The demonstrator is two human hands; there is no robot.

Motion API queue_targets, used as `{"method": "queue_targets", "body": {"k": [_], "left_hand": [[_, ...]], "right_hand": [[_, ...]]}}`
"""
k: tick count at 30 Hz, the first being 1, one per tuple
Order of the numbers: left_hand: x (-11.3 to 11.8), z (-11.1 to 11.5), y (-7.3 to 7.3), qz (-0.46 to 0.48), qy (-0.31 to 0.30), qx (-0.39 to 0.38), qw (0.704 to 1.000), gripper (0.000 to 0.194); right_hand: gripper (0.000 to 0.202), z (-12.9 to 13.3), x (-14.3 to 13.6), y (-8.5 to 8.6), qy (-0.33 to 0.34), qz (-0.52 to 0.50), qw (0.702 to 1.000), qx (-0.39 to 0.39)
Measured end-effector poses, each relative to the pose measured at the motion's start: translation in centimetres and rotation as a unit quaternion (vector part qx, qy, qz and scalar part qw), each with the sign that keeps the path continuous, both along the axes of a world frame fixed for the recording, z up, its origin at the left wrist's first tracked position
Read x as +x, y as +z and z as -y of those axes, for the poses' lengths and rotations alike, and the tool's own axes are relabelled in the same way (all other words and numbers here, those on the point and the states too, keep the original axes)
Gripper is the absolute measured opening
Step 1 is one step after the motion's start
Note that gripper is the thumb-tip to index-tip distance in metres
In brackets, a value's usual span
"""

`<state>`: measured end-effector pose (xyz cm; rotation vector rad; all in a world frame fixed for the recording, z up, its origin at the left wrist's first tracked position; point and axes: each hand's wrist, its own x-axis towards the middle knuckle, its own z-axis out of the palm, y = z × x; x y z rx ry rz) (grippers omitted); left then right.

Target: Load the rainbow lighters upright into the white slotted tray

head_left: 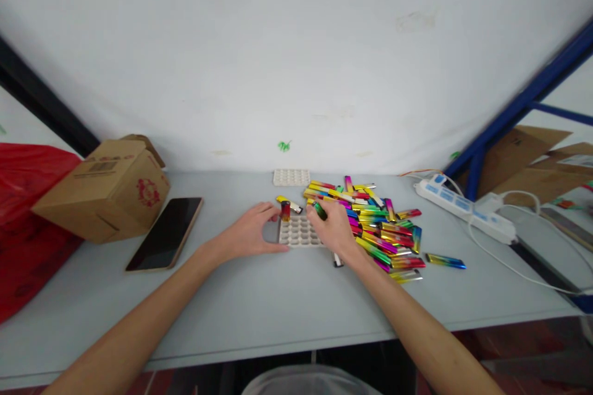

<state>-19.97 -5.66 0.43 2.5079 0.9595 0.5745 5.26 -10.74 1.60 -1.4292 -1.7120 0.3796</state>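
Observation:
My left hand (250, 231) spans the left end of a pale tray (299, 233) with rows of small holes. Its thumb and fingers are spread; the thumb lies by the tray's front corner and the fingertips are close to a red and gold lighter (285, 211) standing upright at the back left. Closed in a pinch, my right hand (331, 225) holds a green and yellow lighter (319, 210) over the tray's right part, hiding some of it. A yellow and white lighter (290, 203) lies behind the tray. Under my right wrist, a whitish lighter (338, 260) partly shows.
A heap of shiny multicoloured lighters (382, 231) spreads to the right. Another pale tray (291, 177) sits near the wall. At left are a phone (165, 234), a cardboard box (106, 188) and a red bag (32, 216); at right, a power strip (466, 207) with cables.

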Motion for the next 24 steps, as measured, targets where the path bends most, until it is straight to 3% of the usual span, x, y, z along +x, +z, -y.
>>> {"method": "queue_targets", "body": {"k": [12,24], "left_hand": [[-0.16,-0.01,-0.12,0.0,0.004,0.0,1.0,0.06],[-0.24,0.01,0.06,0.006,0.001,-0.005,1.0,0.06]], "right_hand": [[0.048,0.13,-0.12,0.11,0.01,-0.002,1.0,0.026],[0.035,-0.32,-0.15,-0.34,-0.016,0.013,1.0,-0.008]]}}
